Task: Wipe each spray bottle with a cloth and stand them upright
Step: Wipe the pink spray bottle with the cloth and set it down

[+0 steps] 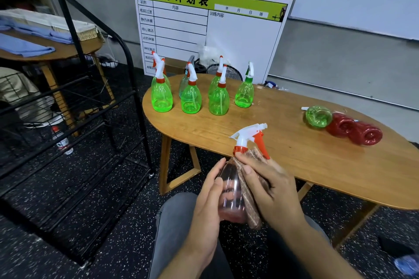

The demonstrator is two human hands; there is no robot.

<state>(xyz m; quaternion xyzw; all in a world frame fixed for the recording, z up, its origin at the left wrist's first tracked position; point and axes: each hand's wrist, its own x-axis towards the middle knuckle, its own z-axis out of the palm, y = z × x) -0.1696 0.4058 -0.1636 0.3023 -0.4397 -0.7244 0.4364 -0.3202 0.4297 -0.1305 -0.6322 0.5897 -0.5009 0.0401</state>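
Left hand (209, 197) grips clear pinkish bottle (231, 195) above lap, off surface (294, 154). Right hand (269, 190) presses brown cloth (249, 201) against it. Bottle probably slick: loose grip while rubbing could drop it to floor.

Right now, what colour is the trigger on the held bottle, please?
Orange-red trigger, on a white spray head; head view.
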